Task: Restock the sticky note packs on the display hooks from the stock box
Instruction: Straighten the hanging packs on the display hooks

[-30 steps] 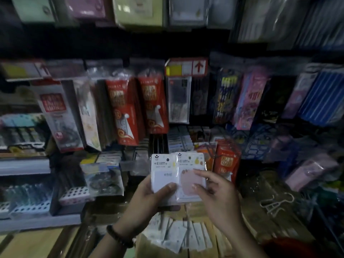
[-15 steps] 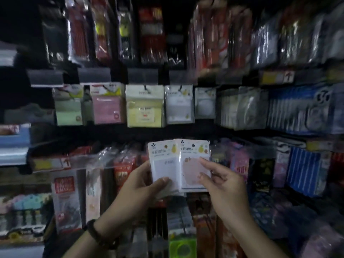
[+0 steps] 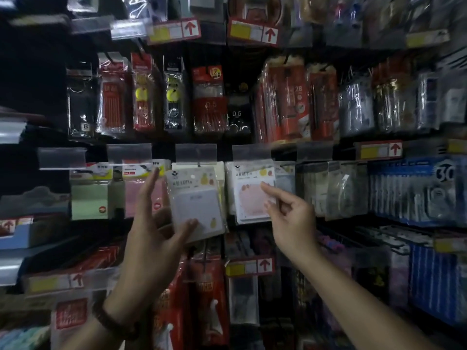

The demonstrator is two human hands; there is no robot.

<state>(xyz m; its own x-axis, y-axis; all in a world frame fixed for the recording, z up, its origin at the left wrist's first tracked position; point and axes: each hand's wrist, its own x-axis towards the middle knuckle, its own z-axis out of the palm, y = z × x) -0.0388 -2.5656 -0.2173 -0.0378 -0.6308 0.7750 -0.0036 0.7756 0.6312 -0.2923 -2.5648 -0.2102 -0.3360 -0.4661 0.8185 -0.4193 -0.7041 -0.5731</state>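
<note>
My left hand (image 3: 154, 238) holds a white sticky note pack (image 3: 195, 203) raised in front of the display row, thumb on its lower front, index finger pointing up. My right hand (image 3: 285, 215) pinches the right edge of a pink sticky note pack (image 3: 251, 195) that sits at the hook row under a clear label holder (image 3: 251, 153). Green (image 3: 88, 195), pink (image 3: 137, 193) and yellow packs hang on neighbouring hooks to the left. The stock box is out of view.
Pencil and refill packs (image 3: 209, 99) hang on the row above. Blue packs (image 3: 414, 190) fill the hooks at right. Red packs (image 3: 207, 299) and price tags with red arrows (image 3: 250, 267) hang below. A shelf edge (image 3: 12, 127) juts out at left.
Both hands rose to the sticky note row and moved apart, each taking one pack. The pink pack moved right to its hook position; the view tilted upward.
</note>
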